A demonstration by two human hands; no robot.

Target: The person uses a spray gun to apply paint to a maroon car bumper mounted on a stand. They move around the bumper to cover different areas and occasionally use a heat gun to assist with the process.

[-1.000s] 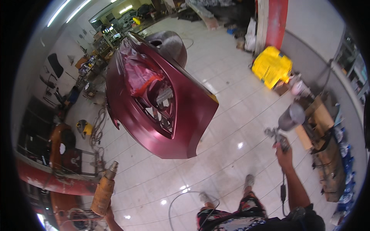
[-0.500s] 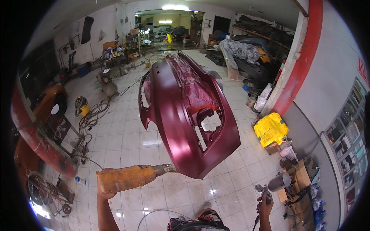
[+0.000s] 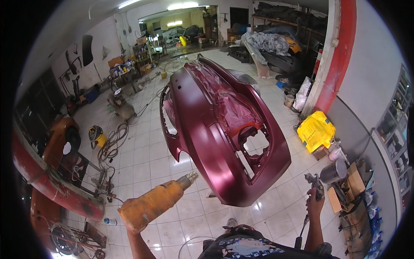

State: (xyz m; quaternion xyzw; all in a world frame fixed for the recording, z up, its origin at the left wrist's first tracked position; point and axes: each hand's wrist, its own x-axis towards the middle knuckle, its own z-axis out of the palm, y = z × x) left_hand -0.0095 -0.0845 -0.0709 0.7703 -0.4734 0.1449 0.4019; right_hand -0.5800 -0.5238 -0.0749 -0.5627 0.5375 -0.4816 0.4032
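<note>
My left hand [image 3: 134, 230] grips a worn orange heat gun [image 3: 153, 204], its metal nozzle tilted up toward the near left side of a car bumper [image 3: 196, 134]. The gun's body hides most of my fingers. A small gap separates nozzle and bumper. Satin maroon paint covers the bumper, which stands raised off the floor with crumpled masking plastic [image 3: 237, 110] along its middle. At the right, my right hand [image 3: 315, 202] is wrapped round a spray gun [image 3: 314, 181] with a grey cup [image 3: 333, 172], held apart from the bumper; a hose hangs below.
A yellow bag [image 3: 317, 131] and open cardboard boxes [image 3: 354, 180] line the right wall. On the left are a coiled hose [image 3: 113, 144], a yellow bucket [image 3: 98, 137], a red column [image 3: 56, 190] and a wheeled cart [image 3: 71, 237]. A spray can [image 3: 110, 222] stands near the column.
My view has shifted, so the bumper sits farther right. The heat gun's nozzle has tilted upward. My right hand with the spray gun has risen a little in the picture.
</note>
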